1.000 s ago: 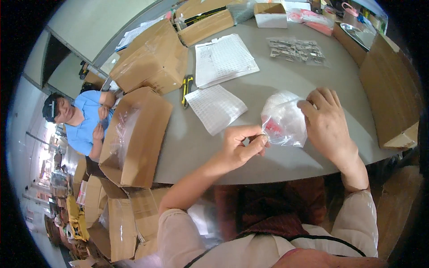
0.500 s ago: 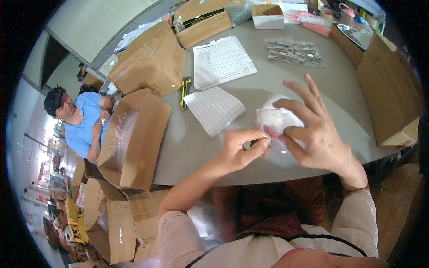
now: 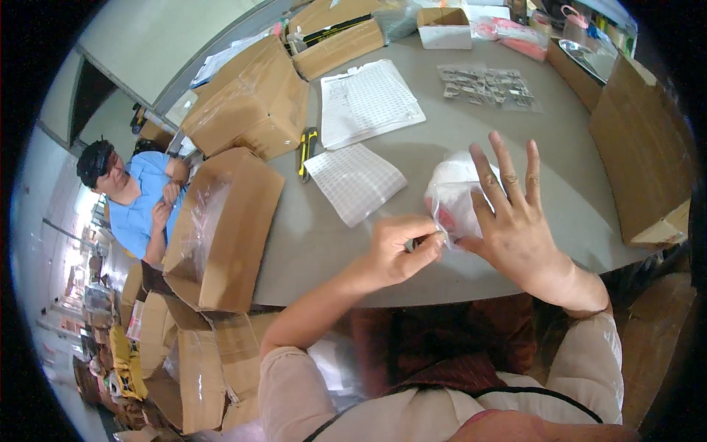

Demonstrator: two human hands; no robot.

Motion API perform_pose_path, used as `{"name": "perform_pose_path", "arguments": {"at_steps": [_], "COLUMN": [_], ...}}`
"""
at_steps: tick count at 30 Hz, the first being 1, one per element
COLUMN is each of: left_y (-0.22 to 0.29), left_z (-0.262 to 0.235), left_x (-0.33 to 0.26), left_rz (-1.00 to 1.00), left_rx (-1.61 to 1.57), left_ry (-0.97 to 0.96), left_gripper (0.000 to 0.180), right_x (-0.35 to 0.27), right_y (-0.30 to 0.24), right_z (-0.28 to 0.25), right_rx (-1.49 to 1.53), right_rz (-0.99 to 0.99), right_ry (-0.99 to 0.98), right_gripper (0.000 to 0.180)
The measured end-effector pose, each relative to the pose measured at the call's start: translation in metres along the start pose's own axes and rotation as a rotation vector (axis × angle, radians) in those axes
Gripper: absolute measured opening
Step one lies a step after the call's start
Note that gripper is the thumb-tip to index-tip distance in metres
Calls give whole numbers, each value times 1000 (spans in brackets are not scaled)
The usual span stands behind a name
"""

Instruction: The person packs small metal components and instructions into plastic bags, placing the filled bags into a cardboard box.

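A small clear plastic bag [image 3: 445, 209] with a pink-red patch is in front of me near the table's edge. My left hand [image 3: 401, 250] is closed, pinching the bag's near corner between thumb and forefinger. My right hand [image 3: 521, 239] is at the bag's right side, its fingers spread and stretched upward. Its thumb and forefinger are next to the plastic; whether they touch it I cannot tell. Just behind the bag lies a white, rounded bundle [image 3: 456, 166], partly covered by my right fingers.
A sheet of small labels [image 3: 356, 184], stacked papers [image 3: 372, 103] and a yellow-black utility knife [image 3: 307, 155] lie to the left. Bagged metal parts [image 3: 490, 87] lie farther back. Cardboard boxes [image 3: 239, 236] flank the table, another [image 3: 644, 147] at right. A person in blue [image 3: 147, 195] sits at left.
My right hand has spread and straightened its fingers, turning its back more toward me. The bag has shifted slightly and its pink-red patch sits differently. My left hand keeps its pinch.
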State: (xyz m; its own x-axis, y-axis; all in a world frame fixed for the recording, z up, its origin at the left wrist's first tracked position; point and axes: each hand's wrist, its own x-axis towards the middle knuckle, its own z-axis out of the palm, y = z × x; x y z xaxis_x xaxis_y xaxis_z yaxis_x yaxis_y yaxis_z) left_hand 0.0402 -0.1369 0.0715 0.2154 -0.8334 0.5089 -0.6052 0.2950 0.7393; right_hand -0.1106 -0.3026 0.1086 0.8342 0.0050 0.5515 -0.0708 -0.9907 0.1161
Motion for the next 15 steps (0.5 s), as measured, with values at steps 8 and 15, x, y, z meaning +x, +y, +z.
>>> {"name": "perform_pose_path", "arguments": {"at_steps": [8,15], "left_y": [1,9], "left_z": [0,3], "left_x": [0,3], "left_rz": [32,10], "left_rx": [103,49], "left_ry": [14,55], "left_gripper": [14,14], "right_x": [-4,0], "right_y": [6,20], "right_z": [12,5], "right_rx": [-106,154], "right_rz": [92,93], "right_ry": [-16,-36], "right_gripper": [50,59]}}
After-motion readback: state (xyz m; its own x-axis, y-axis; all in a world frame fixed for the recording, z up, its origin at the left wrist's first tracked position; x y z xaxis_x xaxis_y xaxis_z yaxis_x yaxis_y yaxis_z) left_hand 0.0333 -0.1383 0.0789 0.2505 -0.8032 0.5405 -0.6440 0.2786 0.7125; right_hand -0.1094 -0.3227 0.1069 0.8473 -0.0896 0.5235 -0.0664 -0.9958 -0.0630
